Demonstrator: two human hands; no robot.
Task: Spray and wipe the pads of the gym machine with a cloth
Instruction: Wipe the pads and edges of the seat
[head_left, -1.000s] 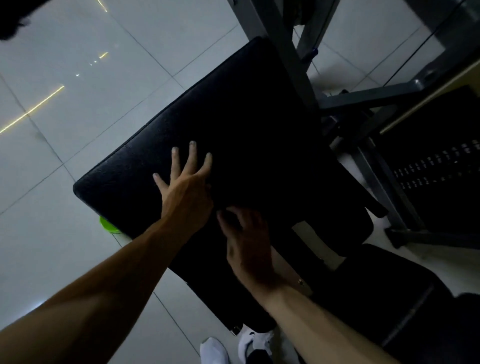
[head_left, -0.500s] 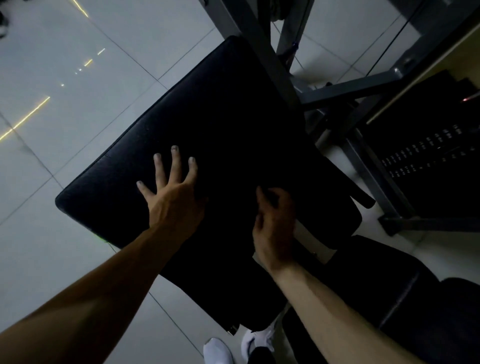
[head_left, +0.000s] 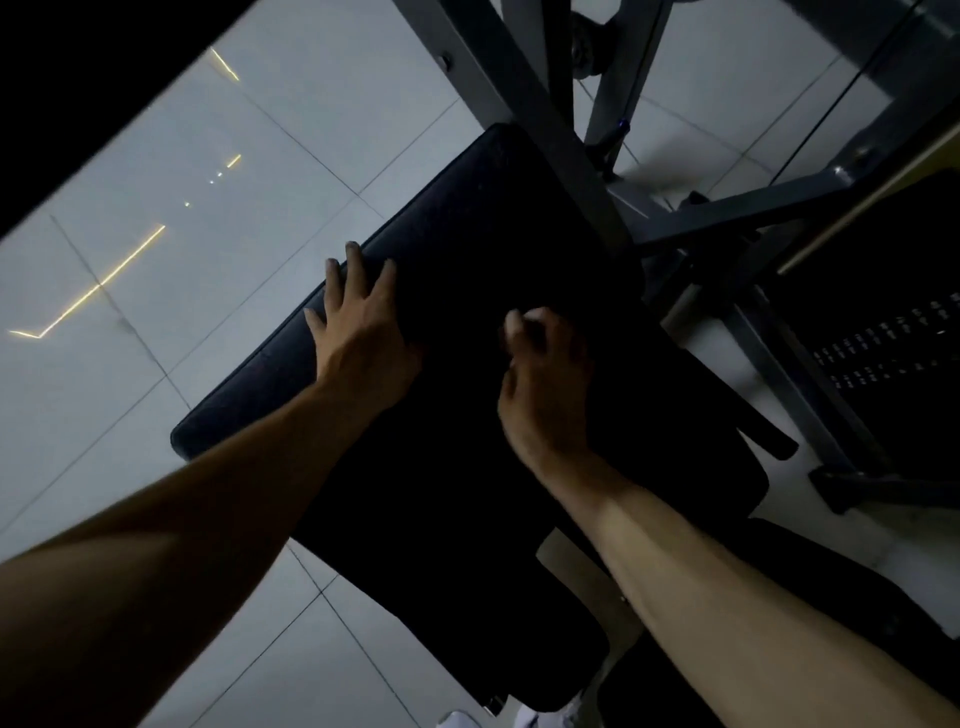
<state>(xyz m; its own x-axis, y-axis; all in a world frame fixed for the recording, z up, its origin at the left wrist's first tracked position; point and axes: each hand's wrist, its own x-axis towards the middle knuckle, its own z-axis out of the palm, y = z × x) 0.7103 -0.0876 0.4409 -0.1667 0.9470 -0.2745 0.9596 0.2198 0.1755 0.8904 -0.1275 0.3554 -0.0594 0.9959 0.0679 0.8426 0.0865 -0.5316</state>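
Note:
A large black padded cushion (head_left: 467, 218) of the gym machine slants across the middle of the view. My left hand (head_left: 358, 332) lies flat on its left part, fingers spread and straight, pressing on the surface. My right hand (head_left: 545, 374) is on the middle of the pad, blurred, with its fingers bunched round a dark cloth (head_left: 527, 340) that hardly stands out from the black pad. No spray bottle is in view.
Grey steel frame bars (head_left: 545, 130) cross above the pad's far end. A black weight stack (head_left: 883, 343) stands at the right and a second black pad (head_left: 831, 597) at the lower right. Pale tiled floor (head_left: 208, 260) lies to the left. White shoes (head_left: 457, 719) show at the bottom.
My right hand has slid up and to the right across the pad, its fingers bunching tighter. My left hand has shifted farther up toward the pad's left edge.

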